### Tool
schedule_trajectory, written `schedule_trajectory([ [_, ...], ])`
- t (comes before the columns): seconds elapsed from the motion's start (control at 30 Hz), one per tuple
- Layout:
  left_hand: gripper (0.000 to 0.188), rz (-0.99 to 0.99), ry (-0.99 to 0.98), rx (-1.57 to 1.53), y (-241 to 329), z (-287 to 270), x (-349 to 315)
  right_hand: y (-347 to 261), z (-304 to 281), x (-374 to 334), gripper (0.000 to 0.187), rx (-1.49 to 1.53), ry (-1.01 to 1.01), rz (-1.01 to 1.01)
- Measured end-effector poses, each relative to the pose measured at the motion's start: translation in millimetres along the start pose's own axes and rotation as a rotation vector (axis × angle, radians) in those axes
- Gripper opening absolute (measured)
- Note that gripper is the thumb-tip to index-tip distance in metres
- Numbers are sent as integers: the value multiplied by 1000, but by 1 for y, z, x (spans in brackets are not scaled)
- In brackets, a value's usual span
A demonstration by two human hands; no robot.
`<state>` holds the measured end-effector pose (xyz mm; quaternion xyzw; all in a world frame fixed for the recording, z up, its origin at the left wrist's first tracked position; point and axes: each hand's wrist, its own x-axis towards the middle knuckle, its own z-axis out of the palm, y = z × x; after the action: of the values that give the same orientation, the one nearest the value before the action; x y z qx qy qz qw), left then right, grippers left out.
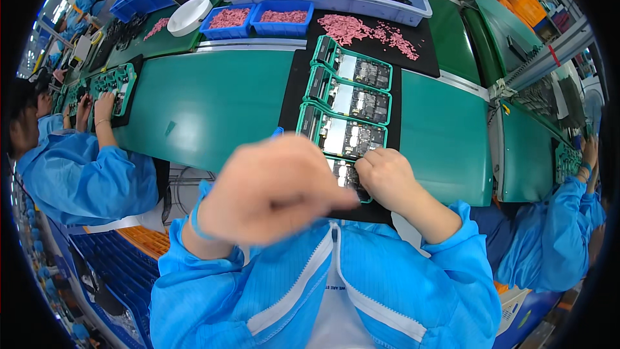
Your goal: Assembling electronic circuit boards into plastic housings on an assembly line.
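Observation:
A row of opened phones with bare circuit boards lies in green frames on a black mat. My left hand is raised over the near end of the row, blurred, with its fingers curled in and one digit stretched to the right. It hides part of the nearest phone. A small blue tip shows just beyond that hand; I cannot tell what it belongs to. My right hand rests at the right edge of the nearest phone, its fingers bent together and their tips partly hidden.
Two blue bins of small pink pieces stand beyond the green bench, beside loose pink pieces. A large pale bin holds black parts. A white fan stands at the back. Co-workers sit left and right.

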<state>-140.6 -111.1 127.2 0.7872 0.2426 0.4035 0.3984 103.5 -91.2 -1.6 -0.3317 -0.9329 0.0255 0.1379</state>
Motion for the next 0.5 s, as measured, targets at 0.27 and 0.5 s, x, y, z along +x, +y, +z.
schedule_trajectory([
  [0.27,35,299,-323,-803,44,36,11,-10,1,-17,26,-1,-32,35],
  [0.5,26,324,-1026,-534,51,26,39,54,8,14,19,408,376,528],
])
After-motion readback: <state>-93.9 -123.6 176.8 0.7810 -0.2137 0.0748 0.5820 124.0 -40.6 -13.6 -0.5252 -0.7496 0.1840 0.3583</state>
